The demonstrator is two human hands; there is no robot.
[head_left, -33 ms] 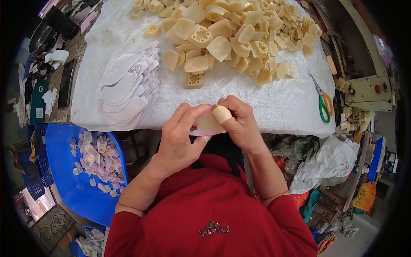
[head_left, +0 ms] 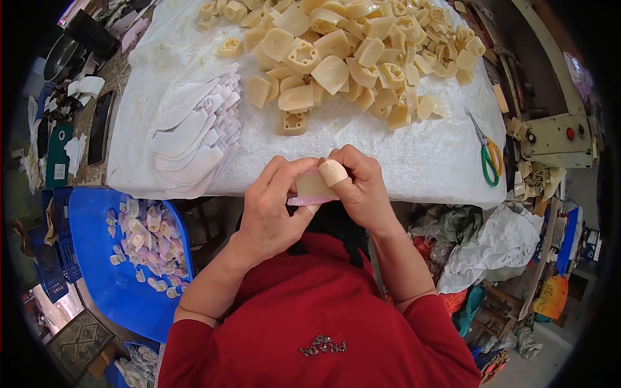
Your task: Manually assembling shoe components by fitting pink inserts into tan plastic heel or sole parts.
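Both hands, left hand (head_left: 275, 207) and right hand (head_left: 359, 184), unchanged since earlier frame: pinching cream heel block (head_left: 310, 186) with pink glitter strip (head_left: 304, 201) at table edge (head_left: 414, 174).

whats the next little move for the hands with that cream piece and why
Probably press the pink glittery strip on along the cream block's lower edge. Both the left hand and the right hand pinch the block, the strip lies along its bottom edge, and the bandaged thumb sits on top, so nothing looks ready to set down.

Bright, even light; sharp centre, fisheye bending, dark rim.
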